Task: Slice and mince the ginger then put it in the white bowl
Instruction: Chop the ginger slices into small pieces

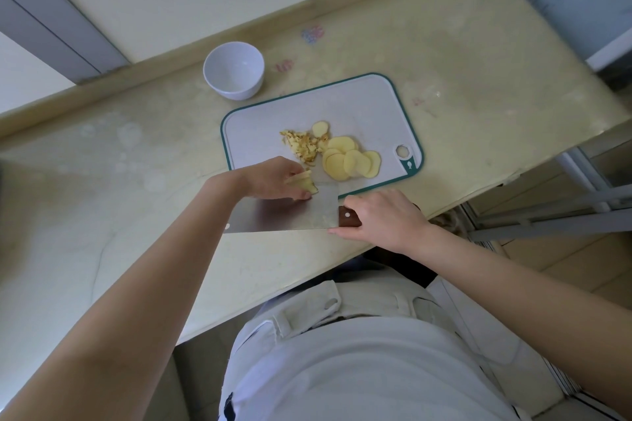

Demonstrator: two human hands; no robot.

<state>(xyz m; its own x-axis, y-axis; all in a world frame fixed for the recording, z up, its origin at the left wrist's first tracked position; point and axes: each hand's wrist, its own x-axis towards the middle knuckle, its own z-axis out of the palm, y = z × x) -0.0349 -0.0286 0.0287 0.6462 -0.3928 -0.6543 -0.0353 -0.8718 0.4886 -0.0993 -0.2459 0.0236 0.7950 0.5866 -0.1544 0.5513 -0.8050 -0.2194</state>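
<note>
Pinching the ginger chunk (302,183), the left hand (273,178) sits at the near-left corner of the cutting board (359,102), chunk touching the cleaver (284,212) blade. The right hand (379,219) grips the wooden handle, blade's long axis running left from it past the chunk. Cut slices (349,161) lie fanned just right of the chunk; white bowl (234,70) sits on the bench (102,181) beyond the board's far-left corner, nearer the left hand.

Soft, even light; shadows beside the cutting board (359,102) are faint. Far from it, straight lines bow and detail softens; the cleaver (284,212) shows dull glare.
</note>
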